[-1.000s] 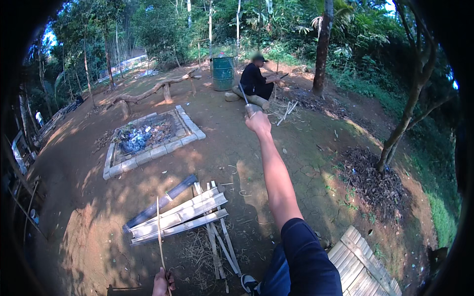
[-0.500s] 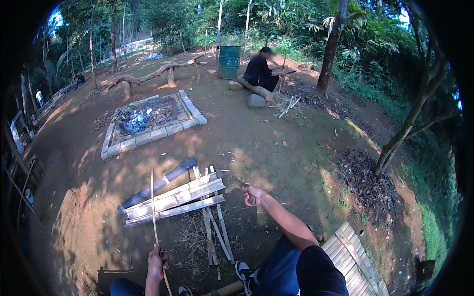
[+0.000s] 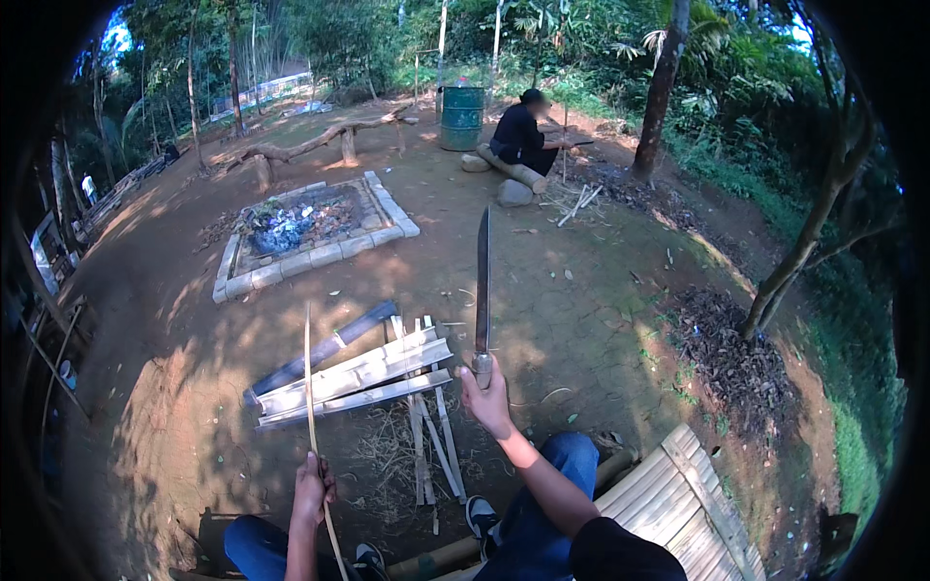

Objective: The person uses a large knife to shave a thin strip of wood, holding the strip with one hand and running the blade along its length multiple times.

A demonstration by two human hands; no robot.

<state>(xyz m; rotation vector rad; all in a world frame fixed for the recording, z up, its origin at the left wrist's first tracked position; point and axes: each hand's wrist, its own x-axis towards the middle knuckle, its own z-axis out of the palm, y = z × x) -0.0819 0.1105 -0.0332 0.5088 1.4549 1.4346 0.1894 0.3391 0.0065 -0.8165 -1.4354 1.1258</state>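
My left hand [image 3: 310,487] is closed around a long, thin bamboo strip [image 3: 309,387], which stands nearly upright and runs down past my wrist. In my right hand [image 3: 486,399] is a machete [image 3: 482,290], its dark blade pointing up and away from me. The fingers wrap its handle. Beyond my hands, split bamboo pieces [image 3: 363,373] lie on the ground beside a dark, uncut bamboo pole [image 3: 325,351]. Narrower bamboo slats [image 3: 441,445] rest under them, next to a heap of thin shavings [image 3: 383,450].
A slatted bamboo platform [image 3: 668,504] is close on my right. Farther off lie a block-edged fire pit [image 3: 291,266] with ash, a green metal drum [image 3: 462,118] and a person [image 3: 523,136] seated on a log. Leaf litter [image 3: 736,358] surrounds a tree at right.
My right hand has moved back toward me and turned, so the machete's blade now stands upright in plain view. The bamboo strip in my left hand has barely shifted.
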